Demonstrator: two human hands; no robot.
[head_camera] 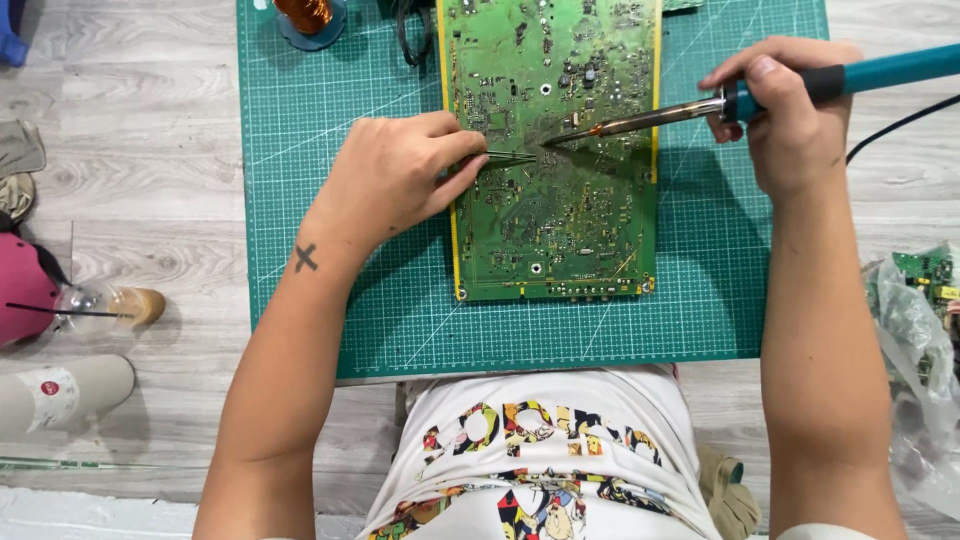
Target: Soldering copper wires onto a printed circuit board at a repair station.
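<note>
A large green circuit board (552, 220) lies upright on a teal cutting mat (330, 200). My left hand (395, 175) rests on the board's left edge and pinches thin metal tweezers (510, 157), whose tips point right toward the board's middle. My right hand (785, 115) grips a teal-handled soldering iron (700, 108) from the right. Its bronze tip meets the tweezer tips at about the same spot on the board.
A spool of copper wire (305, 14) sits at the mat's top left beside a black cable (410, 40). On the wooden floor at left lie a glass bottle (115, 305), a pink object (22, 290) and a pale cylinder (65, 392). A plastic bag with another green board (925, 290) lies at right.
</note>
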